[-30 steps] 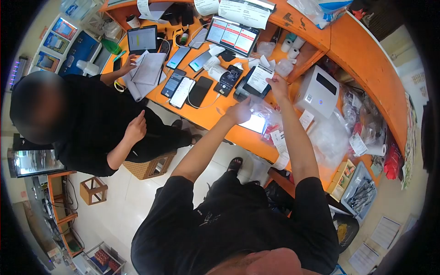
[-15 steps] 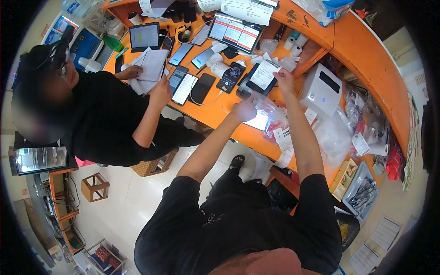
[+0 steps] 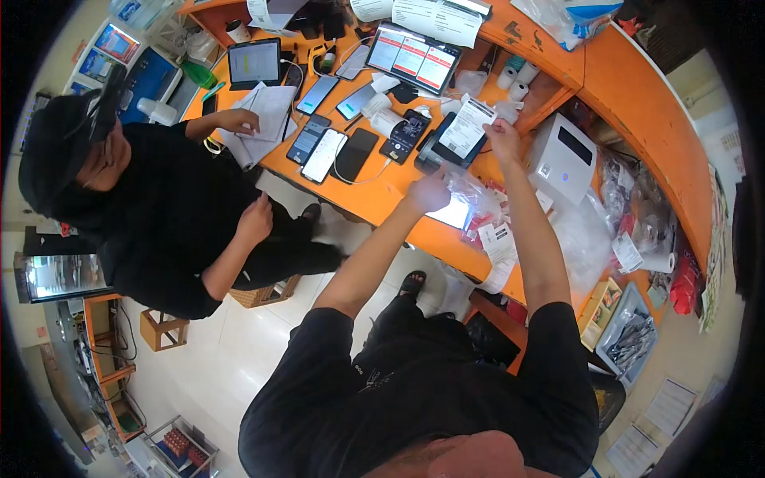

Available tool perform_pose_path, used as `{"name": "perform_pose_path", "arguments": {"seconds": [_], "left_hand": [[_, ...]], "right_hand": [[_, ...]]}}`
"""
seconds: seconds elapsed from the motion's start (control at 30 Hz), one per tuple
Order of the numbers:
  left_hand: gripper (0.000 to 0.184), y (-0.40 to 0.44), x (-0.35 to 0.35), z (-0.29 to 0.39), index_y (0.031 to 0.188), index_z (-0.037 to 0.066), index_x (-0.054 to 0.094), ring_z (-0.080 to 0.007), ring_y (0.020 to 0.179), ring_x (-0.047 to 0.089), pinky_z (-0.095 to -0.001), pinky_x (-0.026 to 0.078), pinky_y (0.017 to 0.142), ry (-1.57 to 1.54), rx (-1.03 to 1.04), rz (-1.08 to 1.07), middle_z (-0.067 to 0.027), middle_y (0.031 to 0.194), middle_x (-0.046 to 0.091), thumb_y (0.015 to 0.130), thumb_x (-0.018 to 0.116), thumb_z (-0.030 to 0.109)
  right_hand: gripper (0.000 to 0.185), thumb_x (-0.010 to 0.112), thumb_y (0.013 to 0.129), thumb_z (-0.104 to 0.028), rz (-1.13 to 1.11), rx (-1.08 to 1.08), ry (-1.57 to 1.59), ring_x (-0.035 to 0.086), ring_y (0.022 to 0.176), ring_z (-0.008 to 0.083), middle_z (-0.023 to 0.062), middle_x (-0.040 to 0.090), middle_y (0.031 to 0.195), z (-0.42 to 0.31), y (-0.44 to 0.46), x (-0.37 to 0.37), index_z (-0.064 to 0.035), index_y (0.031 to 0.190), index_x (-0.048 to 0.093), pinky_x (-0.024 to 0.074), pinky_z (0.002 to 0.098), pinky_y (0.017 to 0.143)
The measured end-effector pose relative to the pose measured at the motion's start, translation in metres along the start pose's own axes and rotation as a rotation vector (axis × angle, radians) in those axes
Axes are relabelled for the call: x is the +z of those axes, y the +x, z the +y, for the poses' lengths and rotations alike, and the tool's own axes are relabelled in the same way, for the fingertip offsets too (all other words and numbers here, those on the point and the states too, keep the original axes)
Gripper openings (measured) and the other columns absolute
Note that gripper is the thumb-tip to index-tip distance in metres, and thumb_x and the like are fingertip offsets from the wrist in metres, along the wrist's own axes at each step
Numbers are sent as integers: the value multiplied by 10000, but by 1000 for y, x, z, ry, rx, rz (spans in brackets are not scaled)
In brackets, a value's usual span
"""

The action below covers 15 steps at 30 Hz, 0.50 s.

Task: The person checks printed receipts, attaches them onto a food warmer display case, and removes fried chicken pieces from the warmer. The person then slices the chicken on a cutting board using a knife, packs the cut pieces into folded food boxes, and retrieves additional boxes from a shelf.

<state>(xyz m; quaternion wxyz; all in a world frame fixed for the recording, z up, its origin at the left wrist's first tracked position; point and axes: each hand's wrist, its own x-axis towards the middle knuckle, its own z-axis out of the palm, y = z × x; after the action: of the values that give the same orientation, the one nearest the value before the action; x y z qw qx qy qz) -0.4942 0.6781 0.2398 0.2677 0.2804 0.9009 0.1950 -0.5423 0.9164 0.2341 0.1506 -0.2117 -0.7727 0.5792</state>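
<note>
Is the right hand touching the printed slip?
Touching. The head view shows the right hand gripping the printed slip along its right edge, with no gap visible between them.

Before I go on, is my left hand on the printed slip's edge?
No, your right hand is at the edge of the printed slip, while your left hand is by the clear plastic.

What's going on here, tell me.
The person wearing the camera pinches the edge of a white printed paper slip with the right hand, over a black boxy device on an orange desk. Their left hand is at a crumpled clear plastic bag; its grip is unclear. At the left, a co-worker in black has one hand by loose white paper sheets.
</note>
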Motion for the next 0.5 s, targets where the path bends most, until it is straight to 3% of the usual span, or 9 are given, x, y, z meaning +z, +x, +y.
{"name": "perform_pose_path", "arguments": {"seconds": [0.23, 0.33, 0.5], "left_hand": [[511, -2, -9, 5, 1302, 62, 582, -327, 1177, 592, -469, 469, 982, 0, -42, -83, -89, 1595, 234, 841, 456, 242], [500, 2, -5, 0, 1288, 59, 595, -325, 1186, 587, -463, 460, 994, 32, -1, -85, -80, 1602, 216, 842, 462, 243], [493, -2, -11, 5, 1280, 58, 599, -327, 1181, 591, -467, 471, 983, 33, -19, -110, -68, 1604, 214, 840, 468, 235]], "right_hand": [[128, 724, 841, -115, 0, -45, 26, 623, 739, 102, 22, 686, 823, -6, 1, -3, -26, 927, 689, 479, 238, 711], [193, 715, 868, -183, -56, 10, 58, 593, 816, 106, 24, 665, 887, -14, 0, -6, -37, 992, 683, 462, 241, 749], [199, 721, 864, -186, -15, -4, -7, 589, 832, 102, 21, 663, 888, -13, 8, -7, -31, 985, 687, 458, 238, 742]]}}
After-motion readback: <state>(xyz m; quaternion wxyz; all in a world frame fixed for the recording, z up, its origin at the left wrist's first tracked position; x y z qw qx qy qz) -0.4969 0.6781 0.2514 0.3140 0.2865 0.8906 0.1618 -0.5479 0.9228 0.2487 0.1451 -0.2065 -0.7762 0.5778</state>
